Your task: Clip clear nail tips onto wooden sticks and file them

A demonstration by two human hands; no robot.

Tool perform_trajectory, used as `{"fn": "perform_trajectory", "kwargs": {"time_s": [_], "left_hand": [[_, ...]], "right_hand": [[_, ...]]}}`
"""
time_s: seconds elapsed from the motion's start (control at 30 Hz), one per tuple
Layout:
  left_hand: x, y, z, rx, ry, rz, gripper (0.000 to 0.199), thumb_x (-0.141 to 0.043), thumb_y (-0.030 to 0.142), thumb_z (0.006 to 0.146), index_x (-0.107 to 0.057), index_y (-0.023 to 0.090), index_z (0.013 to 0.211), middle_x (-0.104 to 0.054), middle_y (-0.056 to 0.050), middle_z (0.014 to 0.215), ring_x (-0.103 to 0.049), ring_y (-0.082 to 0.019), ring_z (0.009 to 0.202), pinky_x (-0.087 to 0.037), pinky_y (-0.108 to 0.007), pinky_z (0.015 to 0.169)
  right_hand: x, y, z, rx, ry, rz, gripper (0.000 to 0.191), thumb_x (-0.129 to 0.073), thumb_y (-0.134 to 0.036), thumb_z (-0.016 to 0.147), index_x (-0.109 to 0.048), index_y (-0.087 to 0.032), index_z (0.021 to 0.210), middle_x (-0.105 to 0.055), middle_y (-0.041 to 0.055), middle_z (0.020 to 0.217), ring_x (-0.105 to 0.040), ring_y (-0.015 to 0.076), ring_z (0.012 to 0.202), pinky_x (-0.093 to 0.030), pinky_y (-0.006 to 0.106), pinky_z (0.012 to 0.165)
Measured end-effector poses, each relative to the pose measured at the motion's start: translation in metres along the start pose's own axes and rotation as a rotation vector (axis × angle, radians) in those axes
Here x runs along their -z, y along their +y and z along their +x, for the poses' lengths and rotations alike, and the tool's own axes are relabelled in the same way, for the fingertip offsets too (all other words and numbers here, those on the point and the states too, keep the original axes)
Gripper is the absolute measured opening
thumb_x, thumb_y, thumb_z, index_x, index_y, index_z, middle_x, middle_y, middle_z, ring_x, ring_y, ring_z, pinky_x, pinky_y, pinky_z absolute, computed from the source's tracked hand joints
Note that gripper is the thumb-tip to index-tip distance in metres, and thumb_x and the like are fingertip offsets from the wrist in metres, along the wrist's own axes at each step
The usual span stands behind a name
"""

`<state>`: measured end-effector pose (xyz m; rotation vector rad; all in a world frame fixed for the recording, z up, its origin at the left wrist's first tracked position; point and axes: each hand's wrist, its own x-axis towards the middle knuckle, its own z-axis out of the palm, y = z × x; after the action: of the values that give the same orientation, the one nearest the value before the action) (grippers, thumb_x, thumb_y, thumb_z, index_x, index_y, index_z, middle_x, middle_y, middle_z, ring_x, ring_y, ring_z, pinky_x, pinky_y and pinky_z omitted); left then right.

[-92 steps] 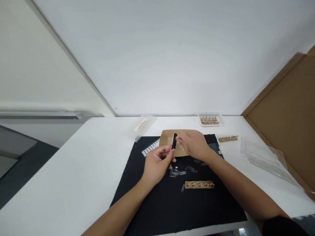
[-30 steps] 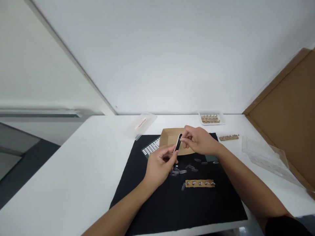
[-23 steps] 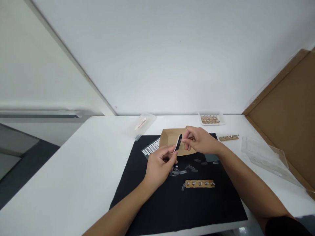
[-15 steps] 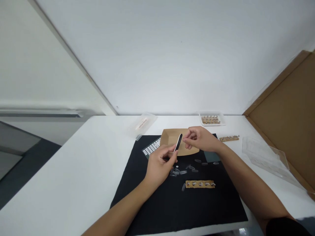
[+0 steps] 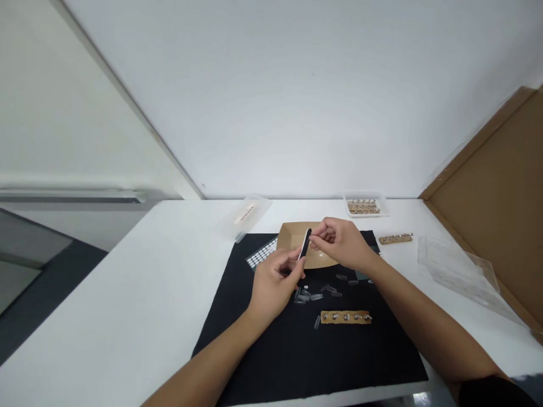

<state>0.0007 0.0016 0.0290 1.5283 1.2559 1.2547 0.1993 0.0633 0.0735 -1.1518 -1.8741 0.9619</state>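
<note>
From where I stand, the left hand (image 5: 274,281) has its grip closed around the lower part of a slim black-and-white file (image 5: 305,244), thumb on one side and fingers on the other. The file tilts up above the front of a brown paper tray (image 5: 292,232). The right hand (image 5: 337,240) has thumb and forefinger pinched together right by the file's upper end; something small and clear may be between them, but it is too small to be sure.

Below the hands, a black cloth (image 5: 314,362) covers part of the white bench (image 5: 106,305). On it lie scattered clear nail tips (image 5: 316,297) and a tan strip with metal studs (image 5: 345,317), with one nail tip just beside the strip's left end. A sheet of white oval stickers (image 5: 260,254) lies left of the tray, partly behind the left hand. Farther back are a clear pouch (image 5: 248,216) and a white box of studded strips (image 5: 365,206). Over to the right, a second studded strip (image 5: 396,239) lies near a clear plastic case (image 5: 462,274).
</note>
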Motion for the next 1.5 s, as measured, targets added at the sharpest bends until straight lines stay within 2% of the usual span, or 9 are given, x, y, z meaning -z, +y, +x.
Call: {"fn": "perform_trajectory", "kwargs": {"time_s": [0.2,0.37,0.6,0.73,0.9,1.1,1.23,1.4,1.5], "left_hand": [[0.001,0.001,0.001,-0.005,0.008,0.012,0.030,-0.073,0.039,0.093,-0.080,0.018,0.113,-0.067,-0.002,0.073,-0.068,-0.015,0.058,-0.054,-0.021,0.043],[0.002,-0.002,0.000,-0.052,0.014,0.086,0.027,-0.071,0.038,0.094,-0.080,0.019,0.112,-0.068,-0.002,0.073,-0.067,-0.015,0.059,-0.053,-0.021,0.047],[0.002,0.001,0.000,-0.218,0.046,0.294,0.025,-0.063,0.033,0.098,-0.083,0.021,0.106,-0.067,-0.003,0.072,-0.065,-0.016,0.064,-0.052,-0.023,0.055],[0.003,0.003,0.001,-0.221,0.064,0.315,0.025,-0.063,0.033,0.097,-0.083,0.021,0.106,-0.069,-0.004,0.074,-0.063,-0.016,0.064,-0.052,-0.023,0.055],[0.004,0.005,0.000,-0.174,0.067,0.257,0.024,-0.065,0.035,0.096,-0.083,0.022,0.107,-0.071,-0.004,0.076,-0.064,-0.016,0.062,-0.053,-0.023,0.053],[0.004,0.004,0.001,-0.177,0.080,0.253,0.023,-0.066,0.034,0.096,-0.084,0.022,0.104,-0.070,-0.004,0.075,-0.062,-0.016,0.061,-0.052,-0.024,0.053],[0.004,0.007,0.000,-0.206,0.106,0.299,0.025,-0.064,0.033,0.097,-0.083,0.021,0.107,-0.069,-0.004,0.076,-0.062,-0.016,0.061,-0.051,-0.024,0.053],[0.004,0.009,-0.001,-0.223,0.114,0.323,0.024,-0.064,0.031,0.097,-0.083,0.021,0.106,-0.068,-0.003,0.073,-0.062,-0.015,0.060,-0.051,-0.024,0.053],[0.005,0.007,0.000,-0.227,0.113,0.309,0.023,-0.064,0.030,0.098,-0.082,0.021,0.107,-0.069,-0.002,0.075,-0.062,-0.014,0.060,-0.051,-0.022,0.053]], "right_hand": [[0.001,0.006,0.001,0.043,-0.023,0.000,0.011,-0.068,-0.032,0.097,-0.067,-0.021,0.097,-0.081,0.0044,0.089,-0.077,0.0178,0.081,-0.058,0.032,0.076],[-0.001,-0.003,-0.002,0.111,0.027,-0.442,0.004,-0.062,-0.019,0.099,-0.064,-0.022,0.098,-0.078,0.0006,0.088,-0.071,0.0170,0.079,-0.044,0.027,0.069],[-0.016,-0.008,-0.011,0.219,0.063,-0.930,0.017,-0.050,-0.025,0.106,-0.061,-0.020,0.093,-0.074,0.0063,0.086,-0.064,0.0211,0.074,-0.028,0.032,0.063],[-0.022,-0.006,-0.014,0.234,0.050,-0.942,0.018,-0.051,-0.025,0.106,-0.062,-0.021,0.092,-0.072,0.0050,0.081,-0.062,0.0210,0.071,-0.028,0.033,0.063],[-0.024,-0.004,-0.012,0.229,0.164,-0.889,0.023,-0.047,-0.027,0.109,-0.064,-0.020,0.095,-0.074,0.0060,0.085,-0.063,0.0213,0.075,-0.032,0.033,0.069],[-0.028,-0.003,-0.014,0.306,0.096,-0.932,0.026,-0.044,-0.027,0.109,-0.063,-0.019,0.093,-0.071,0.0064,0.077,-0.060,0.0216,0.070,-0.029,0.034,0.066],[-0.031,-0.001,-0.013,0.289,0.175,-0.912,0.030,-0.040,-0.029,0.111,-0.063,-0.020,0.092,-0.072,0.0061,0.080,-0.060,0.0219,0.072,-0.030,0.034,0.069],[-0.032,0.001,-0.012,0.355,0.086,-0.888,0.028,-0.042,-0.025,0.109,-0.064,-0.018,0.093,-0.070,0.0050,0.077,-0.059,0.0212,0.072,-0.030,0.034,0.069],[-0.031,0.001,-0.011,0.350,0.175,-0.875,0.031,-0.041,-0.027,0.110,-0.063,-0.020,0.090,-0.071,0.0044,0.077,-0.059,0.0206,0.071,-0.030,0.034,0.070]]}}
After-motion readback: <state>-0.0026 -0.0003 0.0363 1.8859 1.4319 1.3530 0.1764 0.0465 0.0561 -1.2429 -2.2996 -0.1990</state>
